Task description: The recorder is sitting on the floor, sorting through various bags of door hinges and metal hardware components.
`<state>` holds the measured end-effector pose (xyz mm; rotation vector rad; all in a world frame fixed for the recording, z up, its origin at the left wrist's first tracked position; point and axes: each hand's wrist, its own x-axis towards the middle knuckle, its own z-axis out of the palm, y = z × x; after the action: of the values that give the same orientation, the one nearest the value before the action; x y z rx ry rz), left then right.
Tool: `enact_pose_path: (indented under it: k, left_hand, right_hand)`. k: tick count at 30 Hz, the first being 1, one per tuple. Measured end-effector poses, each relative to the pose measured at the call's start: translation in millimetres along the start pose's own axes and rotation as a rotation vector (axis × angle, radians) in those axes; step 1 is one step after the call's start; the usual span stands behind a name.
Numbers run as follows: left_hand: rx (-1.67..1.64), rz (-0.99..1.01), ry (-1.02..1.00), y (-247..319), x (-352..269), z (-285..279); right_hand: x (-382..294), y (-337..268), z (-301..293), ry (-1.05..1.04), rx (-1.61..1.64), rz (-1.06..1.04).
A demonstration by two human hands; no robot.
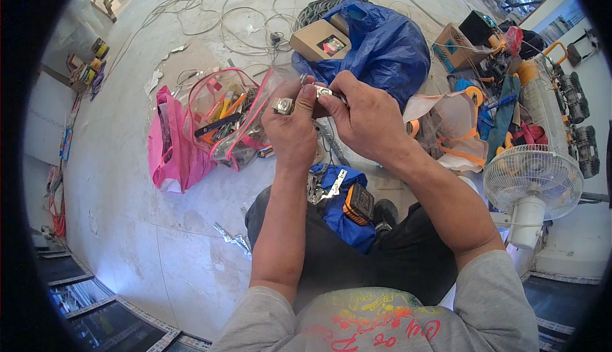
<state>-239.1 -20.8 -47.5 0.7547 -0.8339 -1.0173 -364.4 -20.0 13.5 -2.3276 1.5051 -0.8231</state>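
My left hand (294,122) holds a small shiny metal fitting (283,106) between its thumb and fingers. Close beside it, the fingertips of my right hand (363,108) grip a second small metal piece (323,91), which the left fingers also seem to touch. What kind of fittings they are, I cannot tell. Below the hands, a blue cloth or bag (351,232) lies between my legs, bearing several metal parts (315,185), a flat slotted metal strip (336,183) and an orange and black device (358,204).
To the left are a pink bag (174,161) and a clear tool bag (229,149). Ahead lie a cardboard box (311,41), a blue plastic sack (397,51) and loose cable (229,17). A white fan (533,180) and an orange-trimmed bag (459,118) stand right. More metal strips (232,238) lie left of my knee.
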Motion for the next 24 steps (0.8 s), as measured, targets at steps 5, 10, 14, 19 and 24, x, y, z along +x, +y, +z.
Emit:
enact_pose_path:
  k: [5,10,14,19,24]
  left_hand:
    - [-0.188,-0.072,-0.033,10.4,-2.2,3.5]
    - [-0.319,-0.112,0.03,11.5,1.4,-13.0]
    - [-0.346,-0.063,0.193,8.2,1.9,-4.1]
    - [-0.431,-0.233,0.235,-6.6,2.4,-3.5]
    - [-0.376,-0.3,0.302,4.2,0.3,-0.2]
  right_hand:
    - [5.6,23.8,-8.1,0.039,0.18,-0.217]
    - [7.2,19.1,-33.5,-0.304,0.181,-0.198]
    - [1.2,10.6,-26.9,-0.447,0.289,-0.216]
    - [-8.4,7.8,-9.0,-0.43,0.497,-0.024]
    - [-18.4,1.0,0.6,-0.408,0.439,0.019]
